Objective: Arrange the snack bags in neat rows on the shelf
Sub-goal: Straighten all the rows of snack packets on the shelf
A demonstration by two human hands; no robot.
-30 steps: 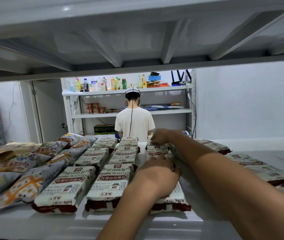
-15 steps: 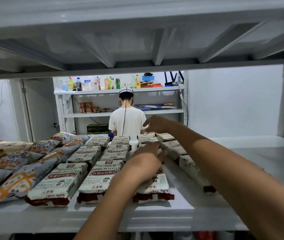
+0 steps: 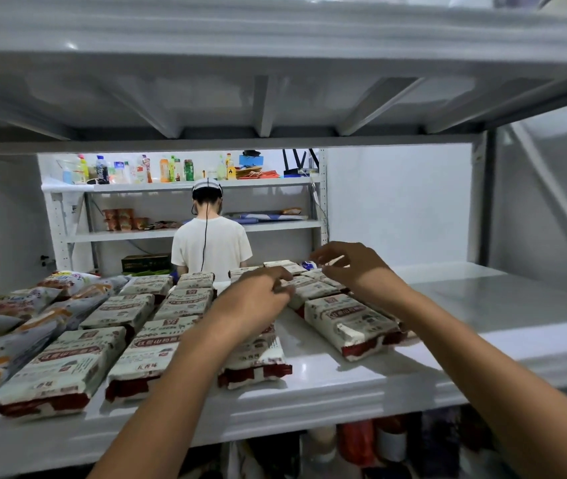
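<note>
Our left hand (image 3: 257, 300) pinches the snack bag (image 3: 314, 289) by its left edge; for our right hand (image 3: 352, 264), just behind it, we cannot tell the grip.

Single head-worn view, close, forward and slightly down into the shelf (image 3: 344, 382)

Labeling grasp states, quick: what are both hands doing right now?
Left hand: fingers curled at a snack bag, grip cannot be told.
Right hand: curled above the back bags, cannot be told.

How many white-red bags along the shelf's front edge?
4 bags: far left, next right, third at centre, fourth right, set slightly back. More rows lie behind; some may be hidden.
</note>
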